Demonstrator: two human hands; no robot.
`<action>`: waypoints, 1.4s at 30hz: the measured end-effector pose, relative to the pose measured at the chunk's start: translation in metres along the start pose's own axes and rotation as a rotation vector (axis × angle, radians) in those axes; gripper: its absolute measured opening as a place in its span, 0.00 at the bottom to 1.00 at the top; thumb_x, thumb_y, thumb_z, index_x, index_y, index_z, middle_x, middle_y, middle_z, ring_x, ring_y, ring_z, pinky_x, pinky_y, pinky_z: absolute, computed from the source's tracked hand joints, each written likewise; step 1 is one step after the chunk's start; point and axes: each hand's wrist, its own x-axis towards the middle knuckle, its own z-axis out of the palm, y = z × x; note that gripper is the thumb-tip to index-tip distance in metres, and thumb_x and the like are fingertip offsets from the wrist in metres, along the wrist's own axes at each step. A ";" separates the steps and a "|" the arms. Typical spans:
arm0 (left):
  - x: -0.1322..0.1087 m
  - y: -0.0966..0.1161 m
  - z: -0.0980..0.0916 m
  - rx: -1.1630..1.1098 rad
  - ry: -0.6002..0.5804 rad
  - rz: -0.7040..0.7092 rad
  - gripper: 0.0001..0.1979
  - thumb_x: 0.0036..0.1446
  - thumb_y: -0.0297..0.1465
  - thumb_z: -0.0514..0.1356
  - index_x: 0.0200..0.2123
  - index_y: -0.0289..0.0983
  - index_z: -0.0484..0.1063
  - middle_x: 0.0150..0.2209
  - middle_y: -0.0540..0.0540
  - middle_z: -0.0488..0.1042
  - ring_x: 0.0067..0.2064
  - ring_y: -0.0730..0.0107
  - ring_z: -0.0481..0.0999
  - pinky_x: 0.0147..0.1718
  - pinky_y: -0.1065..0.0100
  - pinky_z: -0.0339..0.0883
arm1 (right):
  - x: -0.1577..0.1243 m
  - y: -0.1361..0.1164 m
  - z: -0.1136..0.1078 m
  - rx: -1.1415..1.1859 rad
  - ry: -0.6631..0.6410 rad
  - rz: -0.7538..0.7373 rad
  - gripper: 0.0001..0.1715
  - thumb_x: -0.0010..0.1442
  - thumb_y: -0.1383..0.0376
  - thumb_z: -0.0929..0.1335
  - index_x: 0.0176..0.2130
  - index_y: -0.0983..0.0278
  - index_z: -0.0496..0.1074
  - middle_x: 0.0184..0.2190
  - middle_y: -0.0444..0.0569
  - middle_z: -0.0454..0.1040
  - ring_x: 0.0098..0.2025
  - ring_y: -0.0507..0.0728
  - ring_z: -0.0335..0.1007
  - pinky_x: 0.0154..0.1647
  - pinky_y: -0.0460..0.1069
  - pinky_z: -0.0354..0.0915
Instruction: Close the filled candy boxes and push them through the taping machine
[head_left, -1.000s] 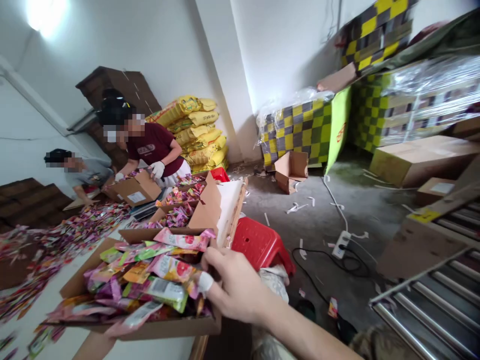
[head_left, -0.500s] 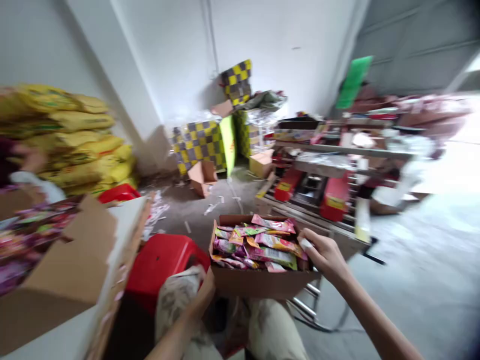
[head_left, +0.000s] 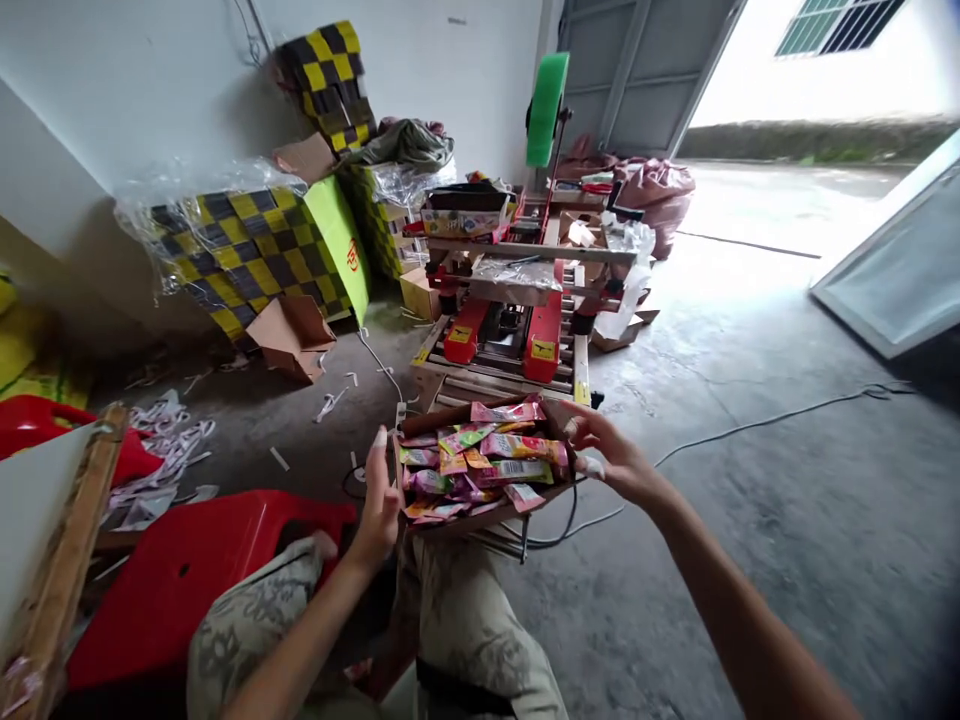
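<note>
Between my hands is an open cardboard box (head_left: 480, 519), held above my knees. Several small wrapped sweets (head_left: 480, 455) in pink, green, orange and purple packets fill it almost to the rim. My left hand (head_left: 377, 510) presses on the box's left end, thumb up along the wall. On the right end, my right hand (head_left: 611, 455) grips the wall near the upper corner, with white tape or a cover on a fingertip. The fingers under the box are hidden. Just beyond it stands a roller-bed carton sealing machine (head_left: 510, 320) with red side belts.
A red plastic stool (head_left: 187, 560) stands at my left, by a wood-edged table (head_left: 71, 560). Yellow-and-black checkered cartons (head_left: 240, 245) and an open brown carton (head_left: 292, 335) lie ahead left. A cable (head_left: 735, 430) crosses the floor on the right. A green tape roll (head_left: 547, 108) tops the machine.
My view has turned to the right, toward the machine and the bright doorway. The box of sweets has come along in both hands, and my left hand now shows at its left end.
</note>
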 end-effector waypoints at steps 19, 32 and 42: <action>0.056 0.030 0.053 0.625 -0.826 0.352 0.50 0.51 0.58 0.53 0.66 0.31 0.40 0.66 0.32 0.33 0.67 0.51 0.28 0.62 0.49 0.27 | 0.067 -0.022 0.082 -0.892 -0.857 -0.101 0.41 0.47 0.47 0.72 0.47 0.77 0.70 0.41 0.66 0.70 0.43 0.68 0.68 0.44 0.55 0.64; 0.058 0.016 0.060 0.508 -0.741 0.310 0.45 0.52 0.52 0.58 0.64 0.33 0.48 0.66 0.36 0.38 0.67 0.57 0.33 0.63 0.49 0.31 | 0.063 -0.021 0.037 -0.502 -0.936 0.170 0.62 0.38 0.51 0.76 0.64 0.68 0.53 0.51 0.58 0.67 0.50 0.65 0.66 0.44 0.48 0.64; 0.076 0.021 0.036 0.324 -0.896 0.201 0.43 0.48 0.38 0.65 0.64 0.35 0.50 0.65 0.38 0.44 0.66 0.58 0.40 0.61 0.51 0.38 | 0.067 -0.004 0.051 -0.568 -0.509 0.135 0.27 0.46 0.64 0.73 0.48 0.64 0.73 0.39 0.50 0.73 0.38 0.58 0.69 0.39 0.48 0.65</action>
